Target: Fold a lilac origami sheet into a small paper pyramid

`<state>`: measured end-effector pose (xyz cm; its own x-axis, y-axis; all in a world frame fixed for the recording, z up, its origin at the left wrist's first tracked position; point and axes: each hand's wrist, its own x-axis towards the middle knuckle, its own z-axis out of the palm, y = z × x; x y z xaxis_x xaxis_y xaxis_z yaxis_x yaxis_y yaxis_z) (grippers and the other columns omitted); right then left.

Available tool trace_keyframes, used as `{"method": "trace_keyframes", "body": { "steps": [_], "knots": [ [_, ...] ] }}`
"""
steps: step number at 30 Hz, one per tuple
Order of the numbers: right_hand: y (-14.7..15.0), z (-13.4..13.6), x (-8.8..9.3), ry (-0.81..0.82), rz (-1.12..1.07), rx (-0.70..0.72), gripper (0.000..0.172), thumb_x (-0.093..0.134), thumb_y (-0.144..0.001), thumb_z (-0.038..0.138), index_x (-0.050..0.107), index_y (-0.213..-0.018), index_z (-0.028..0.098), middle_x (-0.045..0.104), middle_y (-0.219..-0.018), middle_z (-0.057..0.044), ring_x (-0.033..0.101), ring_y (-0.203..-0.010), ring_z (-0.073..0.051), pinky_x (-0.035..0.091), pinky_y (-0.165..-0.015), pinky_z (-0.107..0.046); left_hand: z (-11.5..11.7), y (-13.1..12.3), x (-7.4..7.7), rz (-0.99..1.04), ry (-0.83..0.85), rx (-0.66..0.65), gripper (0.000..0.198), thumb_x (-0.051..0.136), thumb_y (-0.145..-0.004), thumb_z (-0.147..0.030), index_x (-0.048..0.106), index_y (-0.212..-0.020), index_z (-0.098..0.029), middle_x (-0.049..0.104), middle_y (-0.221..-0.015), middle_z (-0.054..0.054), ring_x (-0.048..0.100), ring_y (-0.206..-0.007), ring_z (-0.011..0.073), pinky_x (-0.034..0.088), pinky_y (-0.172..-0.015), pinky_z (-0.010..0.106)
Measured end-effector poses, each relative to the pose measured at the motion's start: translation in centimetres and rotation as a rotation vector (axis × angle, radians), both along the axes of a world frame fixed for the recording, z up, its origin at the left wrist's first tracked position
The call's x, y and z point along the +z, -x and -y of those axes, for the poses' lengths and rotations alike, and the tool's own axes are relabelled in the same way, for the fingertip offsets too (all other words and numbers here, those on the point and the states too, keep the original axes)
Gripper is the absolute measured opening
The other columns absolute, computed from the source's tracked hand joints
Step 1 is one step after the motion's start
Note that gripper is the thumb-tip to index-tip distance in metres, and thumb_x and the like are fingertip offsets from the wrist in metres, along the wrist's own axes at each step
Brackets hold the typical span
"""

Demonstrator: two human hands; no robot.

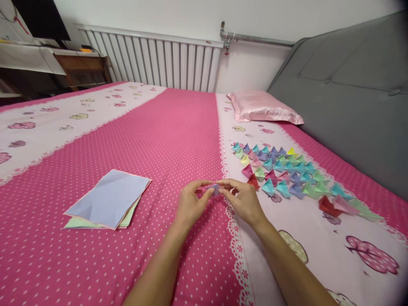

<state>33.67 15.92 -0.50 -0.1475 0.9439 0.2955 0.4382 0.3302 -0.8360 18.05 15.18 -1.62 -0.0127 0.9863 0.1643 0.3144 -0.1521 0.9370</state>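
Observation:
Between my fingertips is a small folded piece of purple paper [215, 189], held just above the bed. My left hand [193, 200] pinches its left side with thumb and forefinger. On the other side, my right hand [242, 199] grips it the same way, so parts of the paper are hidden by the fingers. Right of my hands, many folded paper boats [283, 189] in blue, green, pink, purple, red and yellow stand in rows. A stack of square paper sheets [110, 197], purple on top with green and pink edges below, lies to the left.
The bed's pink dotted sheet [178, 123] spreads all around. A pink satin pillow [263, 107] rests against the grey headboard [347, 93]. Along the far wall runs a white radiator [159, 57]; a desk with a monitor [41, 19] stands far left.

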Motion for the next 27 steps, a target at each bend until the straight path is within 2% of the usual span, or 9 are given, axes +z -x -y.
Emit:
{"method": "trace_keyframes", "body": {
  "steps": [5, 12, 22, 27],
  "knots": [
    [0.1, 0.2, 0.0, -0.012, 0.048, -0.012, 0.014, 0.060, -0.075, 0.020, 0.066, -0.088, 0.021, 0.071, -0.081, -0.002, 0.065, -0.074, -0.017, 0.048, -0.071, -0.029, 0.3, -0.1, 0.3, -0.087, -0.043, 0.006, 0.015, 0.059, -0.076, -0.025, 0.071, -0.084, -0.019, 0.071, -0.086, 0.008, 0.064, -0.079, 0.0189, 0.051, -0.076, 0.035],
    [0.3, 0.4, 0.0, -0.041, 0.083, 0.018, 0.009, 0.058, -0.077, 0.022, 0.065, -0.083, 0.021, 0.070, -0.077, 0.000, 0.063, -0.070, -0.015, 0.045, -0.067, -0.026, 0.4, -0.2, 0.5, -0.094, -0.053, -0.002, 0.013, 0.056, -0.076, -0.020, 0.068, -0.077, -0.018, 0.070, -0.077, 0.005, 0.064, -0.072, 0.0163, 0.051, -0.070, 0.029],
    [0.8, 0.0, -1.6, -0.068, 0.129, 0.022, 0.010, 0.056, -0.076, 0.019, 0.065, -0.080, 0.021, 0.068, -0.075, 0.000, 0.062, -0.067, -0.015, 0.046, -0.065, -0.026, -0.1, -0.4, -1.3, -0.289, -0.086, -0.014, 0.013, 0.050, -0.076, -0.018, 0.063, -0.078, -0.018, 0.068, -0.078, 0.005, 0.062, -0.070, 0.0163, 0.048, -0.067, 0.029],
    [1.0, -0.2, -2.0, -0.057, 0.095, 0.013, 0.010, 0.054, -0.076, 0.020, 0.064, -0.077, 0.019, 0.068, -0.071, -0.001, 0.062, -0.061, -0.014, 0.047, -0.059, -0.025, 0.0, -0.5, -1.3, -0.386, -0.100, -0.020, 0.014, 0.050, -0.076, -0.017, 0.063, -0.080, -0.019, 0.067, -0.078, 0.004, 0.061, -0.071, 0.0162, 0.047, -0.068, 0.029]
  ]
}}
